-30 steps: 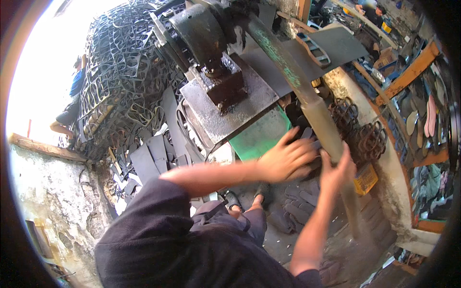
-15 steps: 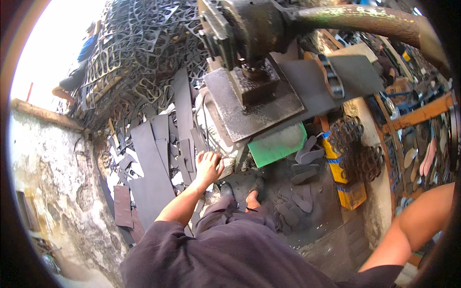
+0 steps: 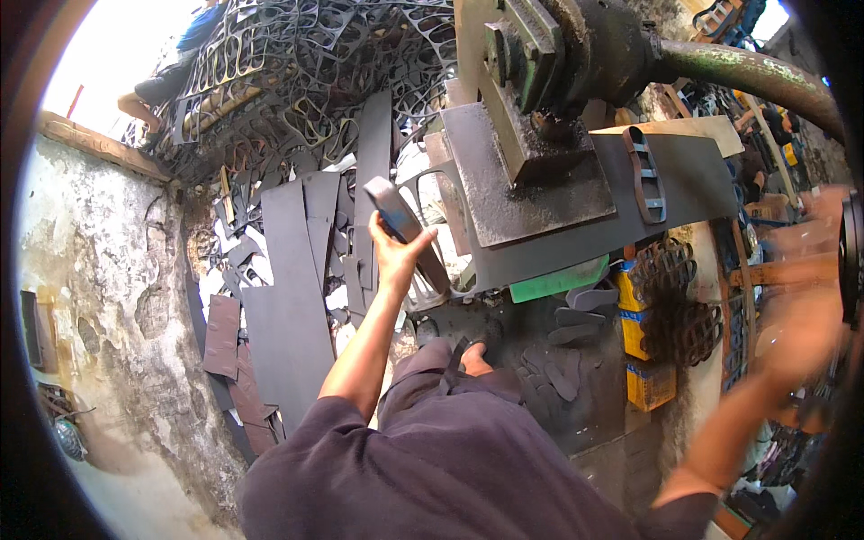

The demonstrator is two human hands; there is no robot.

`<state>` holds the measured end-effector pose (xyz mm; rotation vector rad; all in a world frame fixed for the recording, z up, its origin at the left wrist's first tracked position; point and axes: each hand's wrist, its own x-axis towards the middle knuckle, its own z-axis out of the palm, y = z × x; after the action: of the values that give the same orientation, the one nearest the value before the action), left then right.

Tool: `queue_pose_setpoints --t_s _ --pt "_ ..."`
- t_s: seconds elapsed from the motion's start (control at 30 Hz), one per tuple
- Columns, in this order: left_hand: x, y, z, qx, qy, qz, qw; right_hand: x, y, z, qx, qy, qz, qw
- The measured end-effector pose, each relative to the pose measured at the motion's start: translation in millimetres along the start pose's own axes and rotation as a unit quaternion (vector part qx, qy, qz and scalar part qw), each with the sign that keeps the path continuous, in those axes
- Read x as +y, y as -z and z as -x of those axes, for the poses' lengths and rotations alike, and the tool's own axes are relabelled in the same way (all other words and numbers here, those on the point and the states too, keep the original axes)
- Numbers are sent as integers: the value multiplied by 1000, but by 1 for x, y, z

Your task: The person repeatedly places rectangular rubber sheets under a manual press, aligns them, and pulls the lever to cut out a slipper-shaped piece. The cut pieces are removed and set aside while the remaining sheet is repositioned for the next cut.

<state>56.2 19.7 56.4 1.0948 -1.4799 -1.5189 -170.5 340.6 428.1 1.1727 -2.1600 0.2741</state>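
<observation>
My left hand [image 3: 396, 255] grips a sole-shaped cutting die [image 3: 416, 236], a metal band tilted beside the press plate. The die stands over the cut-out left end of a dark sheet [image 3: 688, 171]. A second cutting die [image 3: 640, 177] lies on that sheet to the right. Above the sheet's middle is the square plate [image 3: 490, 211] of a heavy press [image 3: 585, 63]; I cannot tell whether they touch. My right hand [image 3: 810, 315] is smeared by motion at the far right, near a dark round part [image 3: 850, 261]; its fingers are unclear.
A green block [image 3: 560, 277] shows under the sheet. Cut soles [image 3: 549, 378] lie on the floor by my feet. Yellow crates [image 3: 650, 387] bear sole offcuts [image 3: 670, 288]. Long dark strips [image 3: 288, 333] fill the left, with meshed scrap [image 3: 315, 63] behind. A person [image 3: 157, 85] is at far left.
My left hand has risen and now holds a cutting die upright. The sheet's cut-out end has come into view left of the plate. My right arm has swung up into view, and the view has shifted.
</observation>
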Motion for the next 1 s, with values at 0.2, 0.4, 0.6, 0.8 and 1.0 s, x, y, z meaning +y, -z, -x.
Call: queue_pose_setpoints --t_s 0.2,0.4,0.6,0.8,1.0 --pt "75 -13 82 -310 -270 -256 875 -175 -148 124 -221 -238 -488 810" --pt "7 -58 126 -374 -139 -146 905 -207 -217 198 -110 -397 -338 847" --pt "-22 -54 158 -445 -260 -256 818 -192 -224 285 -184 -532 -453 691" --pt "6 7 127 -610 -425 -81 664 -163 -167 342 -236 -647 -571 447" --pt "-20 2 128 -392 -215 -242 861 -101 -224 447 0 -784 -409 467"
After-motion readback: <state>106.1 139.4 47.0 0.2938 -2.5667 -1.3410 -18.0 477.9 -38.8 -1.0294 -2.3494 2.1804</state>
